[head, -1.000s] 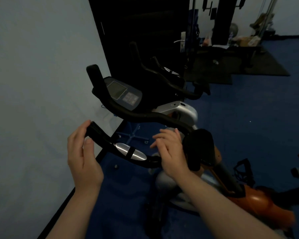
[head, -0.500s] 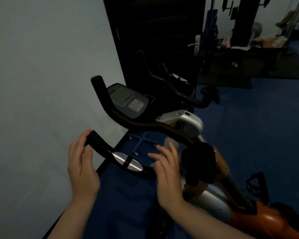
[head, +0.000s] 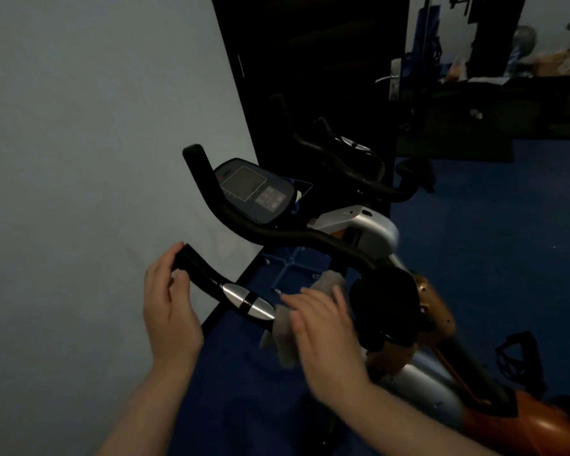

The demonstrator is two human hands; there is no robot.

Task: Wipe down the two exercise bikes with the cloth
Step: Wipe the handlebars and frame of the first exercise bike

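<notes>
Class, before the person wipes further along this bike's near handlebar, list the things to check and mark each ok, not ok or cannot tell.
1. Cloth in contact with the near handlebar: ok, it is draped over the bar beside the silver sensor.
2. Right hand on the cloth: ok, fingers pressing on it.
3. Left hand steadying the bar: ok, it grips the bar's end.
4. Console out of the way: ok, it sits beyond the far bar.
5. Cloth clean or damp: cannot tell.
</notes>
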